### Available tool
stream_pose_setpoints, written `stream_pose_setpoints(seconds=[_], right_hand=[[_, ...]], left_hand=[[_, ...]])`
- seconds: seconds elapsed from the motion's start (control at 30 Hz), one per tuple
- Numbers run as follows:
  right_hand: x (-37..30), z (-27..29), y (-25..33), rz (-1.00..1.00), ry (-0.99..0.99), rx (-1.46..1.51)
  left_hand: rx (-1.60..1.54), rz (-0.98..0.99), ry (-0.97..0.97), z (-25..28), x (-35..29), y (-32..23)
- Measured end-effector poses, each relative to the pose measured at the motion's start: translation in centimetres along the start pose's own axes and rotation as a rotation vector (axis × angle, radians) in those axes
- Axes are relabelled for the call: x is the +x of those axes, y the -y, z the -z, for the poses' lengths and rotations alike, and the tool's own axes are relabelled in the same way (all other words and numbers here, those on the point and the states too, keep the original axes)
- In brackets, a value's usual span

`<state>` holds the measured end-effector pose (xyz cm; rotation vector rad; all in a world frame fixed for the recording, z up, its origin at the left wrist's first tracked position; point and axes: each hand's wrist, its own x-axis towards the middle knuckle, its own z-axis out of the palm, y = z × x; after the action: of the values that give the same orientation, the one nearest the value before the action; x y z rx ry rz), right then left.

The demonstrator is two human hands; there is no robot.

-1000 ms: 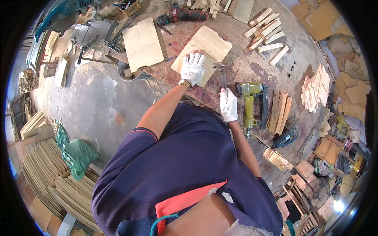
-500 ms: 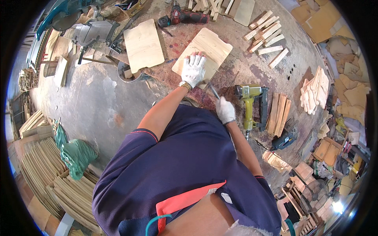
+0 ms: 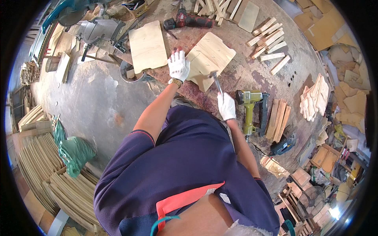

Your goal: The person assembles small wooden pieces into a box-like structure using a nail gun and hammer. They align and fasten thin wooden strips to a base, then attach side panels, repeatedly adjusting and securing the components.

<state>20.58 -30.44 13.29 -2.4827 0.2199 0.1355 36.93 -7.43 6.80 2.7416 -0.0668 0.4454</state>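
Observation:
My right hand [image 3: 226,107], in a white glove, is closed round the handle of a hammer [image 3: 217,83]. The hammer's head is over the near right part of a pale wooden board [image 3: 212,55] with shaped corners; whether it touches the wood, I cannot tell. Beside that board's left edge, my gloved left hand [image 3: 179,66] has its fingers stretched out and holds nothing. A second pale board [image 3: 148,47] lies to the left of this hand. Right of the hammer, a green nail gun [image 3: 249,110] rests on the worktable.
A red and black cordless drill [image 3: 189,21] lies beyond the boards. Several wooden sticks [image 3: 269,39] are piled at the far right, with wooden strips [image 3: 278,120] beside the nail gun. A miter saw [image 3: 71,17] stands far left. A bucket [image 3: 132,72] sits by the table's edge.
My left hand has slid left off the middle of the board to its left side. My right hand has brought the hammer's head up over the board, farther from my body.

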Motion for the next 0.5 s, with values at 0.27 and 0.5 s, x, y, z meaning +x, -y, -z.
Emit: stream_pose_setpoints(seconds=[0.27, 0.5], right_hand=[[3.3, 1.4, 5.1, 0.122, -0.269, 0.191], [3.7, 0.5, 3.5, 0.206, -0.039, 0.038]], left_hand=[[-0.064, -0.029, 0.014, -0.6, -1.0, 0.7], [-0.031, -0.008, 0.007, -0.6, -0.8, 0.4]])
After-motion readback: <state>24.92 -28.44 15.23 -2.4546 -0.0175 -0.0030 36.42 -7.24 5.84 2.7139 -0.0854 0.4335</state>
